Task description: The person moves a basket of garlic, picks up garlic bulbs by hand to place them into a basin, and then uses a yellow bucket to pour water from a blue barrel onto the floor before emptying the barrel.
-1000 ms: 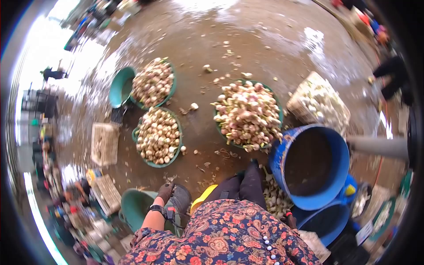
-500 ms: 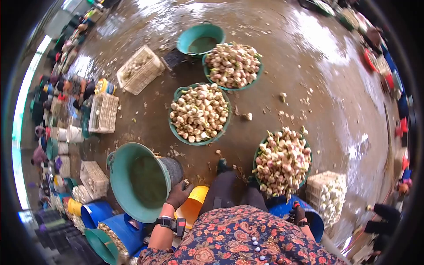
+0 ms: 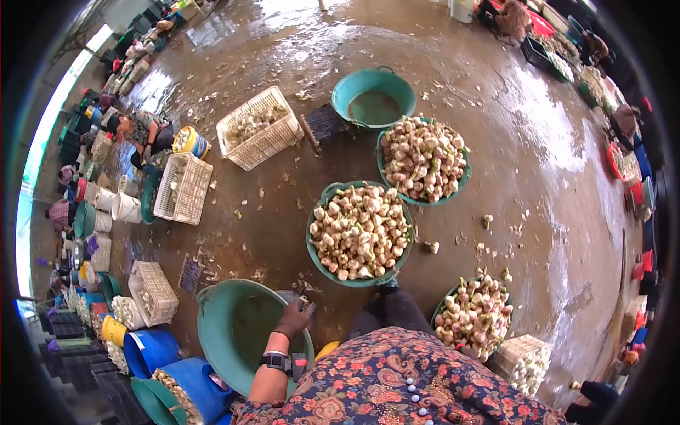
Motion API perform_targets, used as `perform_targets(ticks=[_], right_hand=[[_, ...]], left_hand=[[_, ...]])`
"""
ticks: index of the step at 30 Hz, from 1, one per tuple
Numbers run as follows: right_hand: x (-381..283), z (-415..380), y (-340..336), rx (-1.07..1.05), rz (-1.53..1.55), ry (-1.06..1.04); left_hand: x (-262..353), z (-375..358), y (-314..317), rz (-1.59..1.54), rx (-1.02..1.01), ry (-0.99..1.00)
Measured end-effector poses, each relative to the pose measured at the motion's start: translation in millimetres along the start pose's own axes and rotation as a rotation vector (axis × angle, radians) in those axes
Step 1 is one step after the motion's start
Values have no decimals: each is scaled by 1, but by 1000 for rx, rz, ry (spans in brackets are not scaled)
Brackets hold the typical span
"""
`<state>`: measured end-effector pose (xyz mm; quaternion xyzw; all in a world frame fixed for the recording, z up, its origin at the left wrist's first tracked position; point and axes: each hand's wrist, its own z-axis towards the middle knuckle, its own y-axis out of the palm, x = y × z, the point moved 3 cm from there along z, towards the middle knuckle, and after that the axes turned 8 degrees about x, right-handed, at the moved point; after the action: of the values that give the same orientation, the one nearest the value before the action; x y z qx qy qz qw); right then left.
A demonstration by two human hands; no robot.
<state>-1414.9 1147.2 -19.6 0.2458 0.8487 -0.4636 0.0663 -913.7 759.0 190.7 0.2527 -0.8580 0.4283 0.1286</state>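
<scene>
My left hand [image 3: 295, 319], in a dark glove, hangs with fingers loosely apart over the right side of a large green tub [image 3: 216, 329]. A wristwatch sits behind the glove. Of my right hand [image 3: 464, 349], only a small dark, red-tipped part shows past the floral top, beside the right-hand garlic tub; its fingers are mostly hidden. That green tub is heaped with garlic bulbs [image 3: 473, 315]. In front of my legs stands another heaped green tub [image 3: 315, 265]. Part of a yellow bucket [image 3: 326, 350] shows between my left arm and my body.
Further ahead are a third tub of garlic [image 3: 425, 159], a teal tub [image 3: 375, 110] and a white crate [image 3: 265, 151]. Blue barrels [image 3: 152, 352] stand at lower left, a crate of garlic [image 3: 524, 363] at lower right. A person [image 3: 147, 134] bends at upper left. Scraps litter the wet floor.
I have moved forward, so the garlic tubs appear nearer my body. My left hand now overlaps the large green tub. The right hand has become mostly hidden by my top.
</scene>
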Motion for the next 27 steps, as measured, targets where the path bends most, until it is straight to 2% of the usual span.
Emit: perform_targets(ticks=[1, 2, 3, 5, 6, 7, 9, 11, 13, 14, 15, 16, 17, 18, 19, 20, 21, 22, 23, 24, 25, 26, 27], right_hand=[[13, 19, 7, 53, -59, -40], [23, 39, 17, 42, 52, 13], [8, 61, 6, 50, 59, 8], [-28, 81, -39, 67, 1256, 1030], [-138, 89, -157, 72, 1161, 1120], [-146, 104, -170, 98, 933, 619], [-184, 128, -185, 83, 1314, 1174], [-185, 149, -160, 36, 1459, 1148], [-219, 172, -153, 260, 1209, 1127], [-241, 189, -151, 276, 1240, 1187], [-261, 204, -146, 326, 1322, 1270], [-284, 205, -130, 388, 1410, 1366], [-283, 217, -91, 421, 1107, 1060], [-352, 235, -128, 568, 1373, 1419], [-384, 255, -123, 636, 1340, 1490], [-409, 261, -110, 672, 1293, 1559], [-425, 270, -80, 741, 1204, 1495], [-442, 280, -44, 803, 1121, 1427], [-464, 294, -25, 735, 1160, 1406], [-495, 308, -31, 718, 1099, 1459], [-528, 321, -64, 722, 1060, 1393], [-546, 333, -67, 614, 1047, 1477], [-564, 345, -69, 726, 1258, 1383]], left_hand=[[-1, 4, -4, -48, 5, -32], [-19, 17, -4, -65, 92, -49], [-29, 30, -11, -60, 101, -44], [-45, 51, -27, -101, 182, -114], [-39, 59, -44, -70, 167, -140], [-33, 67, -63, -60, 154, -134], [-31, 98, -100, -46, 145, -216], [-42, 142, -128, 20, 171, -197], [-52, 193, -157, 29, 97, -119], [-54, 218, -172, 28, 89, -70], [-50, 247, -189, 176, 16, -72], [-97, 293, -189, 69, -55, -73], [-139, 346, -192, -32, -135, -81], [-124, 375, -212, -106, -247, -210], [-123, 419, -226, -49, -314, -185], [-135, 454, -248, -103, -312, -295], [-144, 482, -270, -150, -294, -405], [-126, 509, -291, -95, -286, -352], [-135, 546, -307, -69, -260, -313], [-124, 575, -322, 114, -254, -275], [-101, 594, -330, 237, -272, -226], [-93, 627, -332, 366, -285, -171], [-71, 642, -328, 313, -305, -109]])
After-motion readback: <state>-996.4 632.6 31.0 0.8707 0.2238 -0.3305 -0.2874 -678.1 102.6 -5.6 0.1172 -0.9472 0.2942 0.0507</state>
